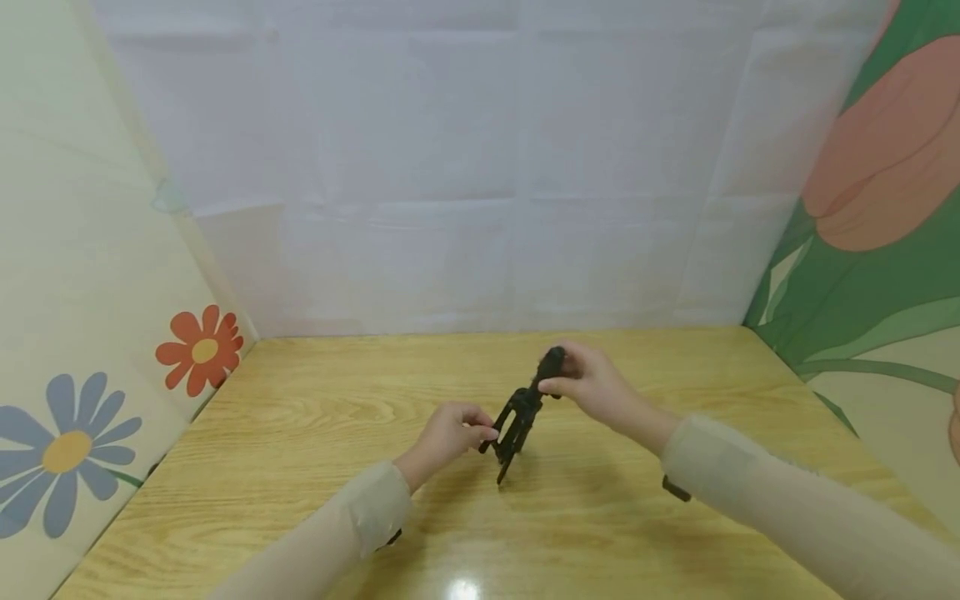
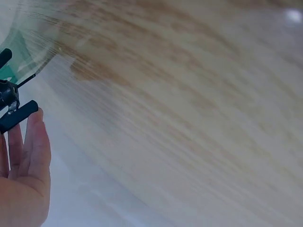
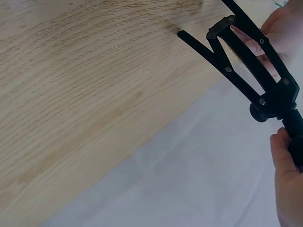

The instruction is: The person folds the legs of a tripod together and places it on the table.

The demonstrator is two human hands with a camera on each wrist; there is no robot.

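A small black tripod (image 1: 522, 408) is tilted above the wooden table, its head up to the right and its legs partly spread. My right hand (image 1: 592, 379) grips it by the head end, thumb on the near side. At one of the legs, my left hand (image 1: 453, 433) pinches near the tip between thumb and fingers. In the right wrist view the tripod (image 3: 271, 97) shows its hinged braces and centre column, with the right hand (image 3: 289, 184) below its hub. The left wrist view catches a leg (image 2: 21, 116) resting against the left fingertips.
The wood-grain table (image 1: 315, 392) spreads under both hands. White sheeting (image 1: 420, 167) hangs along its back edge. Flower-printed panels stand at the left (image 1: 97, 275) and right (image 1: 885, 275) sides.
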